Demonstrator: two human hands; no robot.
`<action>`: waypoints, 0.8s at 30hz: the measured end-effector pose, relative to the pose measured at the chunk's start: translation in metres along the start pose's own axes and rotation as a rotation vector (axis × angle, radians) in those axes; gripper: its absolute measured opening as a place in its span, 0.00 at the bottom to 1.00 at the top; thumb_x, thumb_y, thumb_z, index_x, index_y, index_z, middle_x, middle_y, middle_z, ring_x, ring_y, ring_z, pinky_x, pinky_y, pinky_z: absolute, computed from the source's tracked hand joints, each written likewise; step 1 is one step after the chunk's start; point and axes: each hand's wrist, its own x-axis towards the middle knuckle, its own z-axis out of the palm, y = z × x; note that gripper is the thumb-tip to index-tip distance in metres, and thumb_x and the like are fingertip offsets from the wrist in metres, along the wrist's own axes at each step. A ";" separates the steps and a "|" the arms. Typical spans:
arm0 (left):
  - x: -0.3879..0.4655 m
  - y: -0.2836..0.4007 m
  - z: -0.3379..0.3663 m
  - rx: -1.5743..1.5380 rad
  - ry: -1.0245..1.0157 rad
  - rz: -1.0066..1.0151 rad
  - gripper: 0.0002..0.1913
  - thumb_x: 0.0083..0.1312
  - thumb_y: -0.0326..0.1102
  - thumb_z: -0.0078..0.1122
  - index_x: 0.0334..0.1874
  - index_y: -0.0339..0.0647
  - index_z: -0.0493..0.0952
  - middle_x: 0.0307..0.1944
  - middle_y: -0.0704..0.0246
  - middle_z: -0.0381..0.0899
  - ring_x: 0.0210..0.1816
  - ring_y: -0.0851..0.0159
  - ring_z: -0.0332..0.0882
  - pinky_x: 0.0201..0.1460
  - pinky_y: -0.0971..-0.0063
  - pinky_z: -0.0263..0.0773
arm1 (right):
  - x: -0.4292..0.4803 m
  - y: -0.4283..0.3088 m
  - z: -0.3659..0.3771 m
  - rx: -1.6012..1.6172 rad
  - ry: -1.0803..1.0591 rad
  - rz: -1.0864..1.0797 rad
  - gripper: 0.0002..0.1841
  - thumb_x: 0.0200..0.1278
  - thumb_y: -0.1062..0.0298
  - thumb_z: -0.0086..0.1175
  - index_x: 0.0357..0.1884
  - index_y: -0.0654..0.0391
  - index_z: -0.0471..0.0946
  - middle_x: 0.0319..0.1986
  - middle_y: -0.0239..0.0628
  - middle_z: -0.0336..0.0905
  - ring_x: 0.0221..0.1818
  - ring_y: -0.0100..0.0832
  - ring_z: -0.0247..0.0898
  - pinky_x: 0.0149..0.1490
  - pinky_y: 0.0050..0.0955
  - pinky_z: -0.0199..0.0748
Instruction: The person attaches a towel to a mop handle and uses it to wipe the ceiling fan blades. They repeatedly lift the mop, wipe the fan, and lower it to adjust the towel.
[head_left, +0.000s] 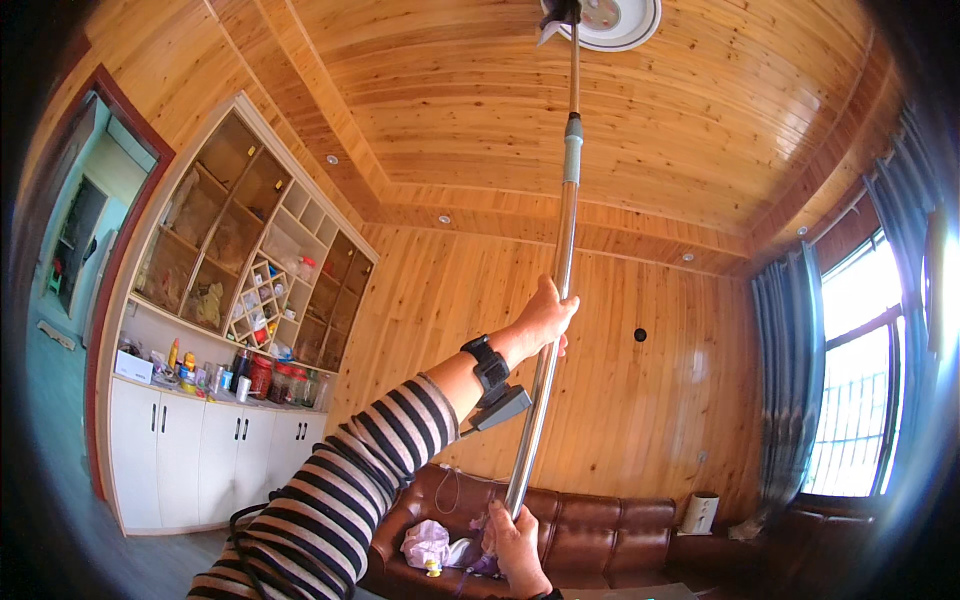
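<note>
A telescopic metal pole (564, 225) rises through the middle of the view towards the wood-panelled ceiling. My left hand (541, 319) grips its shaft partway up, below the grey collar (573, 146). A black strap with a grey device (501, 409) is on my left wrist, above a striped sleeve. Lower down, my right hand (517, 546) is closed around the pole's bottom end. At the top, a dark head with a pale cloth-like edge (559, 15) overlaps the round white ceiling lamp (634, 30); whether they touch I cannot tell. The picture's upper edge cuts off both.
Along the far wall stands a brown leather sofa (589, 525) bearing a pinkish bag (426, 543). To the left is a cabinet (180, 450) with jars and bottles, beside a doorway (97, 300). Blue curtains (787, 360) flank the barred window (855, 397) at right.
</note>
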 end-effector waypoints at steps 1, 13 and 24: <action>0.003 0.001 -0.001 0.009 0.002 0.012 0.30 0.66 0.42 0.52 0.58 0.37 0.44 0.31 0.58 0.66 0.14 0.67 0.69 0.12 0.68 0.73 | 0.003 -0.001 0.000 0.005 -0.009 -0.004 0.12 0.67 0.61 0.52 0.27 0.53 0.66 0.12 0.24 0.60 0.11 0.18 0.53 0.16 0.20 0.54; 0.022 -0.003 -0.011 0.066 -0.023 0.044 0.35 0.66 0.42 0.53 0.62 0.34 0.41 0.42 0.52 0.64 0.17 0.64 0.71 0.12 0.67 0.73 | 0.028 0.005 0.004 0.091 -0.059 0.029 0.12 0.67 0.62 0.51 0.27 0.52 0.64 0.12 0.25 0.58 0.11 0.21 0.53 0.15 0.23 0.52; 0.028 -0.001 -0.026 -0.045 -0.071 -0.047 0.38 0.67 0.45 0.52 0.66 0.35 0.38 0.33 0.61 0.66 0.17 0.66 0.69 0.18 0.63 0.76 | 0.048 0.023 0.009 -0.109 0.035 -0.098 0.13 0.67 0.64 0.50 0.25 0.55 0.66 0.10 0.25 0.60 0.09 0.19 0.54 0.14 0.21 0.54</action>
